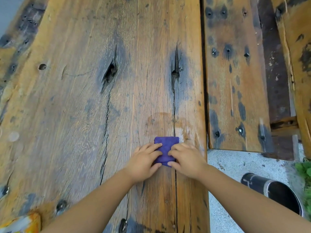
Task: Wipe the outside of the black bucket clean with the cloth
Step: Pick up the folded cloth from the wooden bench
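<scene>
A small folded purple cloth [166, 145] lies on the wide wooden table [101, 106], near its right edge. My left hand [144, 161] rests on the cloth's left side and my right hand [186, 159] on its right side, fingers pressing down on it and thumbs at its near edge. The black bucket [272, 190] lies on its side on the concrete ground at the lower right, off the table, its open mouth facing the lower right. Neither hand touches the bucket.
A damp patch [165, 121] marks the wood just beyond the cloth. A second plank [235, 81] runs along the right, with a gap between it and the table. An orange and white packet [21, 223] sits at the bottom left corner. Green plants [304, 170] edge the far right.
</scene>
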### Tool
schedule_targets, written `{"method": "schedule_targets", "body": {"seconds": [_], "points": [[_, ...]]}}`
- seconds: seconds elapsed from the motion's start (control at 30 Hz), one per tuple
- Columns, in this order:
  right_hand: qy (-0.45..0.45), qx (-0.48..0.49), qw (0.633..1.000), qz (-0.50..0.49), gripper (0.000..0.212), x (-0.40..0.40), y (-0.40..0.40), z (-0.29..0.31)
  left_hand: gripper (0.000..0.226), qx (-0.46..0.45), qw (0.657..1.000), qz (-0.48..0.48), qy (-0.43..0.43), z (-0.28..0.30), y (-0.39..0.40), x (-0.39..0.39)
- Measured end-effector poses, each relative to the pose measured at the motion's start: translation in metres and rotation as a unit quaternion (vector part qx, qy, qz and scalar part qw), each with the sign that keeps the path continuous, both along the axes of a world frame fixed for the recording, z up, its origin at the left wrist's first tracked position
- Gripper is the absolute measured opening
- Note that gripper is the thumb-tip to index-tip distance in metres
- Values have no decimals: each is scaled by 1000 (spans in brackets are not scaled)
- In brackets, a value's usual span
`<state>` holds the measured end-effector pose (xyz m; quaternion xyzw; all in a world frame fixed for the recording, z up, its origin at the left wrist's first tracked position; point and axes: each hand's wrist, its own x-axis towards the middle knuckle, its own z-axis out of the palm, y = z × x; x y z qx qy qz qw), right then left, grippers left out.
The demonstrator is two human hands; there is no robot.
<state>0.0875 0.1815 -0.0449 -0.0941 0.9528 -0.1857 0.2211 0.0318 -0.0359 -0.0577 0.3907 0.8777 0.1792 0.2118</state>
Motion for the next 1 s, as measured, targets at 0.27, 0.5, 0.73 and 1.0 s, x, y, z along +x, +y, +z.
{"method": "schedule_targets", "body": {"seconds": [0.27, 0.5, 0.73, 1.0], "points": [[-68, 57, 986, -145, 68, -35, 2, -8, 80, -104, 969, 187, -123, -12, 33, -20], [-153, -330, 888, -283, 36, -19, 1, 13, 37, 133, 883, 298, -338, 17, 20, -8], [-65, -509, 742, -431, 64, 26, -6, 72, 41, 273, 795, 344, -418, 102, 37, 21], [80, -500, 697, -508, 54, 140, -9, 129, 35, 286, 808, 283, -431, 167, 61, 111]]}}
